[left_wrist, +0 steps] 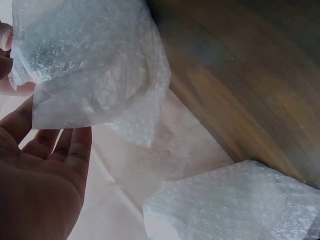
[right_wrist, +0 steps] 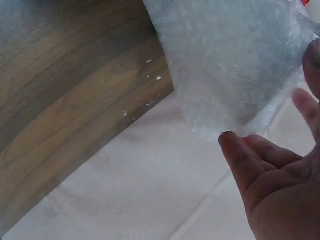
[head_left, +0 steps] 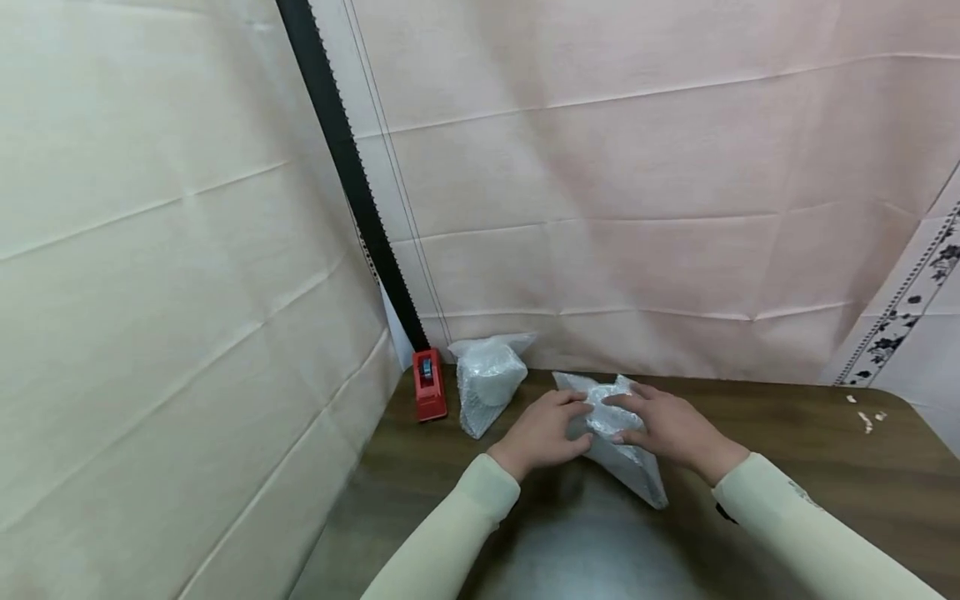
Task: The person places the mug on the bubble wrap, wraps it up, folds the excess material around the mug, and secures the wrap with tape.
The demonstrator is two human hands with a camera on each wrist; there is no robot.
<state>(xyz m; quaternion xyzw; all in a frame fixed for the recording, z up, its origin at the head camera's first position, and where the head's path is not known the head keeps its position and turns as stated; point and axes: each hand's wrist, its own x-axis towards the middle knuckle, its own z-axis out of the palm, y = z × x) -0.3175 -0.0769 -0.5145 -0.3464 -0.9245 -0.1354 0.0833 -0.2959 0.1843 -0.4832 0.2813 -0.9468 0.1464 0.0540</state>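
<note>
A bundle in bubble wrap (head_left: 615, 417) lies tilted near the middle of the table, its loose corners spreading toward the back and the front right. What it contains is hidden by the wrap. From the left, my left hand (head_left: 545, 427) holds its side, and in the left wrist view the fingers (left_wrist: 77, 150) reach behind a loose flap of the wrap (left_wrist: 100, 70). Opposite it, my right hand (head_left: 678, 431) grips the bundle from above and the right. The right wrist view has fingertips (right_wrist: 230, 140) at the lower edge of the wrap (right_wrist: 230, 60).
Another bubble-wrapped bundle (head_left: 489, 379) stands at the back left. Beside it sits a red tape dispenser (head_left: 429, 387) with a blue roll. White scraps (head_left: 866, 421) lie on the wooden table (head_left: 787, 425) at the right. Creased cloth (head_left: 660, 183) hangs behind and at the left.
</note>
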